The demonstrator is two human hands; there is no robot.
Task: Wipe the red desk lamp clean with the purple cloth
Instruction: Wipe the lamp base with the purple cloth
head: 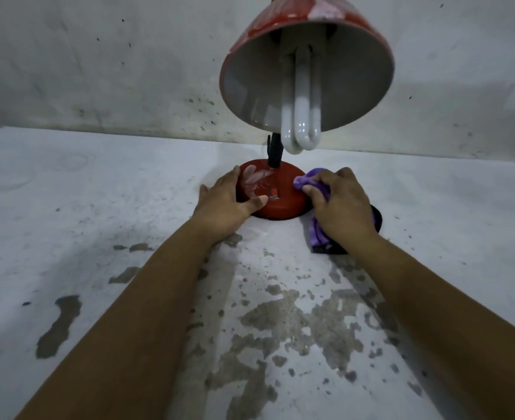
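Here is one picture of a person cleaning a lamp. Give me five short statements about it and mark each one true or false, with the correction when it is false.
1. The right hand grips the purple cloth against the red lamp base. True.
2. The left hand holds a second cloth. False: it holds nothing and rests on the left side of the base.
3. The lamp shade lies flat on the table. False: it hangs above the base, tilted toward the camera.
4. A white bulb sticks out of the shade. True.
5. The base is spotless. False: whitish smears show on its top.
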